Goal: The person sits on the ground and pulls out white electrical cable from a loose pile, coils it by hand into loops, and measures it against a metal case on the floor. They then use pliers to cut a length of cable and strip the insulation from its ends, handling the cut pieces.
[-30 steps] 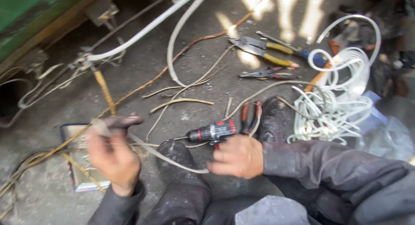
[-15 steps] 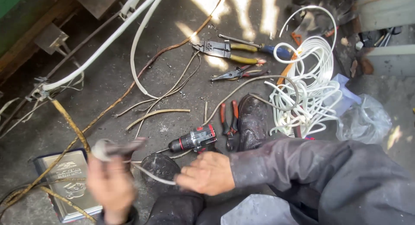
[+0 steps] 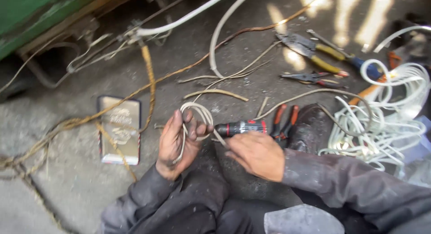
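A loop of pale cable (image 3: 197, 115) is wound over the left hand (image 3: 179, 142), whose fingers curl loosely around it. Just right of the loop, the right hand (image 3: 256, 154) pinches the cable's end, beside a red-and-black screwdriver handle (image 3: 242, 127). A phone (image 3: 120, 128) lies left of the loop; a white wire coil (image 3: 386, 121) sits well right.

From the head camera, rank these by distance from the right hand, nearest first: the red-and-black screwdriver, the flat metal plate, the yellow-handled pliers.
From the right hand:
1. Red-and-black screwdriver, just above the fingertips.
2. Flat metal plate, on the ground far left, past the left hand.
3. Yellow-handled pliers, upper right, about as far; too close to call.
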